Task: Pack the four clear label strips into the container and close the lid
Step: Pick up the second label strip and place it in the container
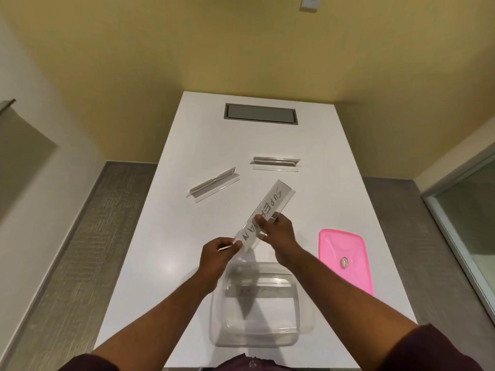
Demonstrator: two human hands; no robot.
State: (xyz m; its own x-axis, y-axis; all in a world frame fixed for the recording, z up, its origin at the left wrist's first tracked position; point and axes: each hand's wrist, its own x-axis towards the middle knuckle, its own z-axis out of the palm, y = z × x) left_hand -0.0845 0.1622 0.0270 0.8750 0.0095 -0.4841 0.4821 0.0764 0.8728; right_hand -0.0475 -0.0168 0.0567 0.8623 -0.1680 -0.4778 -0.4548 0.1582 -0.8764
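Both hands hold one clear label strip [270, 207] with handwritten letters, tilted in the air above the table. My left hand [218, 253] pinches its near end, and my right hand [278, 231] grips its middle. Just below and nearer to me stands the clear open container [222, 333], with one label strip [261, 290] lying inside it. Two more clear strips rest on the table farther away, one at the left [213, 184] and one at the right [276, 163]. The pink lid [345, 258] lies flat to the right of the container.
The white table [166, 236] is long and narrow, with a grey recessed panel [259, 114] at its far end. Carpeted floor runs along both sides. A glass panel [471, 223] stands at the right and a yellow wall lies ahead.
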